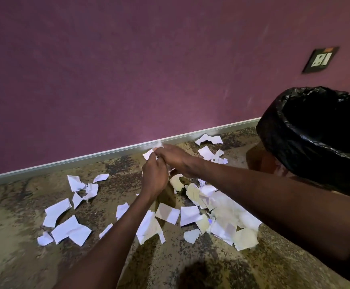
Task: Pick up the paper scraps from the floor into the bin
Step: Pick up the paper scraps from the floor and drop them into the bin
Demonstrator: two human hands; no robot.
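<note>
Several torn white paper scraps [65,228] lie scattered over the speckled floor, with a thicker heap [228,217] at the right under my right forearm. My left hand [155,180] and my right hand [174,157] meet above the floor near the wall. Both pinch the same small white paper scrap [152,152], which sticks out above the fingers. A bin lined with a black plastic bag [278,138] stands at the right, its mouth open and dark inside.
A purple wall [128,69] with a pale skirting board [107,153] runs behind the scraps. A dark wall socket plate [320,59] sits high at the right. More scraps [209,140] lie close to the skirting beside the bin.
</note>
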